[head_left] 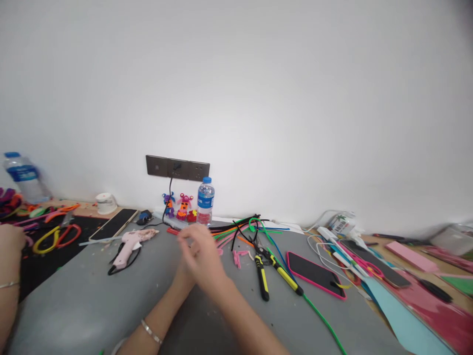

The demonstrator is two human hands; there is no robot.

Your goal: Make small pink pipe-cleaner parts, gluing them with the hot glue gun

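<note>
My two hands meet over the grey mat (92,301) in the middle of the table. My right hand (205,259) lies on top, its fingers curled and smeared by motion. My left hand (182,276) is mostly hidden behind it; its wrist wears a silver bracelet. Whether either hand holds anything cannot be seen. Short pink pipe-cleaner pieces (238,256) lie just right of the hands. Behind them is a bundle of coloured pipe cleaners (240,227). A pink glue gun (131,242) lies to the left, and yellow-handled pliers (271,271) to the right.
A phone in a pink case (316,274) and a long green pipe cleaner (325,320) lie right of the pliers. A water bottle (205,201) and small pipe-cleaner figures (181,207) stand below the wall socket (177,168). Another person's arm (7,276) is at far left.
</note>
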